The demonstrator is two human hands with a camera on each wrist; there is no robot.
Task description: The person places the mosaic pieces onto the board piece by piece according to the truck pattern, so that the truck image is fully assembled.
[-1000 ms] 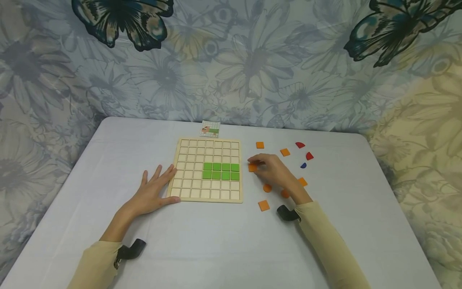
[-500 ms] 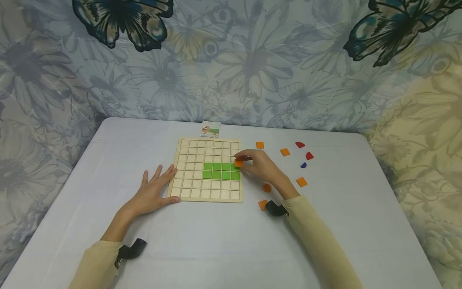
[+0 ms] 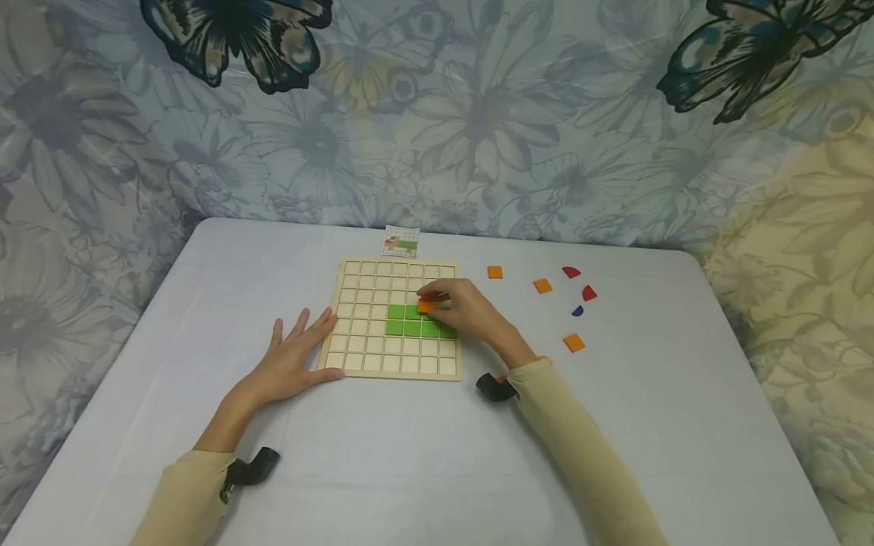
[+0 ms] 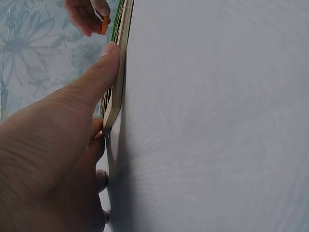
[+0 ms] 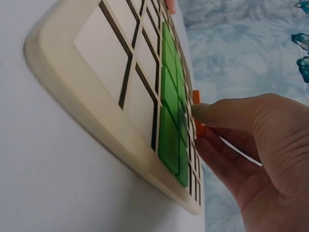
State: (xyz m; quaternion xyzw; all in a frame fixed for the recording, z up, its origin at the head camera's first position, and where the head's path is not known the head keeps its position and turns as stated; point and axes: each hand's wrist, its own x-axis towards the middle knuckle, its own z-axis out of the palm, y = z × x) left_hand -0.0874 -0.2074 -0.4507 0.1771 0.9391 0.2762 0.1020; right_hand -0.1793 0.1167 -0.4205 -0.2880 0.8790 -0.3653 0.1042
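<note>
A pale wooden grid board lies on the white table, with two rows of green square tiles set in its right half. My right hand pinches an orange square tile just over the upper green row; the right wrist view has the same orange tile between thumb and fingers. Spread at the board's left edge is my left hand, its fingertips on the frame. In the left wrist view its thumb lies along the board's front edge.
Loose orange squares, red wedges and a small blue piece lie right of the board. A small picture card sits behind it. The right sleeve covers other orange pieces. A patterned cloth wall rises behind the table.
My right hand has moved left from beside the board to over the green tiles, bringing the orange square tile with it. The left hand stays at the board's left edge.
</note>
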